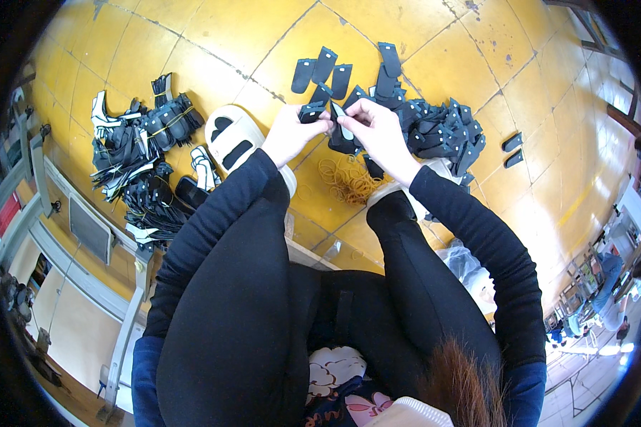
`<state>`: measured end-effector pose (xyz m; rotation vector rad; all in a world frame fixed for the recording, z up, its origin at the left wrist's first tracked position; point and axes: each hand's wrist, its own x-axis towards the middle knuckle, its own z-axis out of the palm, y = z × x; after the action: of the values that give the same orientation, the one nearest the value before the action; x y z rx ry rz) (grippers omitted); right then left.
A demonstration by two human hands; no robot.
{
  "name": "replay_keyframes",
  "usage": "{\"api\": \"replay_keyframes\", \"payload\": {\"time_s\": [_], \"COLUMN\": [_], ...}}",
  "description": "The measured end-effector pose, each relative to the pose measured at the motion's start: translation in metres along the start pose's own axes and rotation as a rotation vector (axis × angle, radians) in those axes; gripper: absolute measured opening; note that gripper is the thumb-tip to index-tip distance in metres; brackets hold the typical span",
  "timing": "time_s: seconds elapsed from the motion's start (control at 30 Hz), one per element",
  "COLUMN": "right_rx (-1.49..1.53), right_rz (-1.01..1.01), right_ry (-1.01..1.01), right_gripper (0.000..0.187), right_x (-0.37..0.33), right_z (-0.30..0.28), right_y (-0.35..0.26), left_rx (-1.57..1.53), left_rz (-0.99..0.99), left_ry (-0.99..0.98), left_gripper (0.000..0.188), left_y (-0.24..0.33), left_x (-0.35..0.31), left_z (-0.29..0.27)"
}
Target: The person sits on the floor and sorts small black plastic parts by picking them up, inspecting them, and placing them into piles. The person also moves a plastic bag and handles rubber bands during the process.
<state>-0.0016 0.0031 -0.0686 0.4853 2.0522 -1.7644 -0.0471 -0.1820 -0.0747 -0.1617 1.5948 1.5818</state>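
In front of my knees, both hands are raised close together over the floor. My left hand (292,136) pinches small black tongue-shaped pieces (310,112), each with a tiny white label. Facing it, my right hand (382,135) has thumb and fingers closed on a black piece with a pale underside (346,131). Fingers partly hide how many pieces are held. A tangle of tan rubber bands (350,181) lies beneath my hands. Just beyond my fingers, several loose black pieces (325,65) are spread on the yellow tiles.
To the right is a large heap of similar black pieces (441,132), and two strays (513,150) lie farther right. Banded black-and-white bundles (146,142) are piled at left, beside my cream sandal (231,139). A metal frame (85,242) stands at far left; a plastic bag (466,267) rests near my right leg.
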Motion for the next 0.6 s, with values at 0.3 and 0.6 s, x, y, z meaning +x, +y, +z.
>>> {"api": "replay_keyframes", "payload": {"time_s": [0.3, 0.6], "right_rx": [-0.434, -0.601], "right_rz": [-0.04, -0.159], "right_ry": [0.103, -0.007], "right_gripper": [0.03, 0.029], "right_x": [0.013, 0.023], "right_z": [-0.02, -0.032], "right_y": [0.024, 0.025], "left_rx": [0.159, 0.317], "left_rz": [-0.277, -0.134], "left_ry": [0.075, 0.147], "left_gripper": [0.017, 0.022], "left_y": [-0.036, -0.055], "left_x": [0.014, 0.021], "left_z": [-0.024, -0.03]}}
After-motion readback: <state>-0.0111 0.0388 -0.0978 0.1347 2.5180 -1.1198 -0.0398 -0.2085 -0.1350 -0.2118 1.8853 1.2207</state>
